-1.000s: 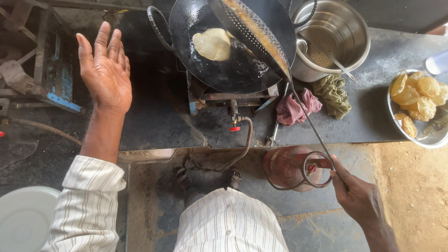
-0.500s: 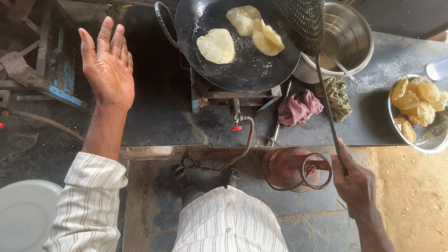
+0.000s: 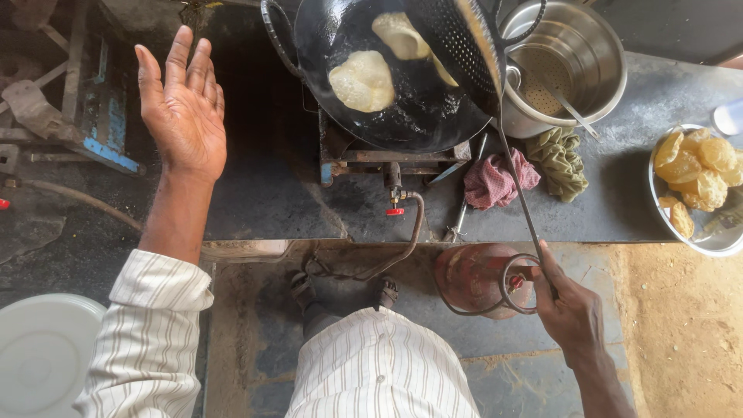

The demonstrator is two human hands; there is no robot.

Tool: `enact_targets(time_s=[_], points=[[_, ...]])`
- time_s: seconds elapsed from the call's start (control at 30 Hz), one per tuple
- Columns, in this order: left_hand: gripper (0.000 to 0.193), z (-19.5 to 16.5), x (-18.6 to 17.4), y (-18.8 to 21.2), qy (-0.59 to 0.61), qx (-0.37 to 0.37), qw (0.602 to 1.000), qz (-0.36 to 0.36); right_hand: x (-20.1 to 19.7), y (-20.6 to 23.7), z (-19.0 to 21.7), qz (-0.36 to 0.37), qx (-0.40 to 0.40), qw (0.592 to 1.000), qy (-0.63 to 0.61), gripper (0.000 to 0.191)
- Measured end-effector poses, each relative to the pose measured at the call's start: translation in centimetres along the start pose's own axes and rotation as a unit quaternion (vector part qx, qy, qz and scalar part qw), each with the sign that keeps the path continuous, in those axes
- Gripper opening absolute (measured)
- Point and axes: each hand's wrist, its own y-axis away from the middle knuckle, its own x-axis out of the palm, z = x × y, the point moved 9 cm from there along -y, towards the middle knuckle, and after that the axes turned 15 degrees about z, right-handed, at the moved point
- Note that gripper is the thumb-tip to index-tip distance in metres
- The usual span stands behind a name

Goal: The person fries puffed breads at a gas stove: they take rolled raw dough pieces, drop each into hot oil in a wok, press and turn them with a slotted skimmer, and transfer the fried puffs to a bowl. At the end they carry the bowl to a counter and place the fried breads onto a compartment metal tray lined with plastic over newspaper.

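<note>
Two pale dough rounds in a black, round-bottomed frying pan, smooth and puffed, one lying flat near the middle, the other partly hidden under a round skimmer of dark perforated metal tilted over the pan's right side. One long thin wire handle running from the skimmer down to the right hand, fingers closed round it just above a wire loop at its end. Left hand raised beside the pan, palm up, fingers spread and straight, holding and touching nothing, well clear of the pan's loop handle. One small metal stove under the pan, with a red knob and a curved hose. One shiny steel pot, round and deep, to the right, with a strainer insert and a utensil inside (perhaps a spoon, hard to make out). Two crumpled cloths on the dark grey counter, one pink, one olive green, soft and bunched, side by side. One steel plate at the right edge, heaped with golden fried breads, crisp-looking and blistered. One reddish gas cylinder below the counter. One white round lid or plate at lower left.
</note>
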Motion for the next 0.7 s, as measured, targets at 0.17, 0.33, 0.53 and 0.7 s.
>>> enact_targets(time_s=[0.17, 0.33, 0.53, 0.7], points=[[0.099, 0.1, 0.3, -0.1, 0.0, -0.002, 1.0, 0.004, 0.6, -1.5, -0.1, -0.013, 0.005, 0.999, -0.04, 0.051], [0.099, 0.0, 0.6, 0.1, -0.009, 0.0, 1.0, 0.006, 1.7, -2.0, -0.2, 0.009, 0.036, 0.995, -0.088, 0.053], [0.098, -0.3, 0.3, 0.4, -0.007, 0.003, 1.0, 0.007, 2.0, -0.7, 0.7, 0.052, 0.065, 0.988, -0.13, 0.055], [0.099, -0.1, 0.5, 0.4, -0.006, 0.001, 1.0, 0.004, 2.8, -2.5, 2.5, 0.032, 0.061, 0.99, -0.127, 0.054]])
